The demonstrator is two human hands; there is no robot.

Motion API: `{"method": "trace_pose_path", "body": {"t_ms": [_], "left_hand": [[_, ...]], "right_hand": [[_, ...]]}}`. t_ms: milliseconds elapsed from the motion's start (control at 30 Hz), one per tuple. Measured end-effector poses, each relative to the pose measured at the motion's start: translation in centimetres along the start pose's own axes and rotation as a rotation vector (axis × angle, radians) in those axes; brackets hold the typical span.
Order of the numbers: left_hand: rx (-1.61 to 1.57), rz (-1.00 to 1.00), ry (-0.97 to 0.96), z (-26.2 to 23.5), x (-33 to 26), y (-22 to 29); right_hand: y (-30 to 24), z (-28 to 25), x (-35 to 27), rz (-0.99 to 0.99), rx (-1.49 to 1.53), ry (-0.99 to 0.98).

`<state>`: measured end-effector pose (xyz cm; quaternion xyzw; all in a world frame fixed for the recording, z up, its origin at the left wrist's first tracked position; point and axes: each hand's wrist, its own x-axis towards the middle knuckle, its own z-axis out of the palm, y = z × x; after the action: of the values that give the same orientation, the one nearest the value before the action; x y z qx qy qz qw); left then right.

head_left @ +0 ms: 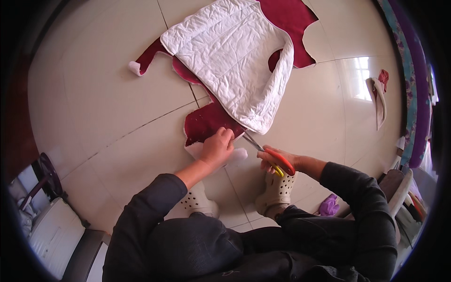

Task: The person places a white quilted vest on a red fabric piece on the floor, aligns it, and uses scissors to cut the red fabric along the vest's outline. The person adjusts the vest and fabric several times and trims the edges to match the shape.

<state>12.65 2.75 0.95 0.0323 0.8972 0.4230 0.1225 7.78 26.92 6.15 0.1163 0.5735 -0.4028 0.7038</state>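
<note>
A white quilted vest [225,56] lies flat on the tiled floor, on top of dark red fabric [286,16] that sticks out around its edges. My left hand [218,148] pinches the near edge of the red fabric, whose pale fleecy underside curls up beside the fingers. In my right hand [278,160] is a pair of scissors [281,162] with red and yellow handles. Their blades point up and left, with the tips at the red fabric's edge by the vest's lower corner. Whether the blades have fabric between them is hard to tell.
Cream clogs [277,190] are on my feet, just below my hands. Fabric scraps [378,98] lie on the floor at the right, and a purple crumpled thing [329,205] sits nearer. A sewing machine-like white body with a dark wheel [49,174] stands at the lower left.
</note>
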Motion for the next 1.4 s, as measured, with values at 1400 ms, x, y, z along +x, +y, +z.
{"method": "trace_pose_path", "body": {"t_ms": [1400], "left_hand": [[-0.014, 0.064, 0.0, -0.8, 0.1, 1.0]], "right_hand": [[-2.5, 1.9, -0.1, -0.218, -0.219, 0.31]]}}
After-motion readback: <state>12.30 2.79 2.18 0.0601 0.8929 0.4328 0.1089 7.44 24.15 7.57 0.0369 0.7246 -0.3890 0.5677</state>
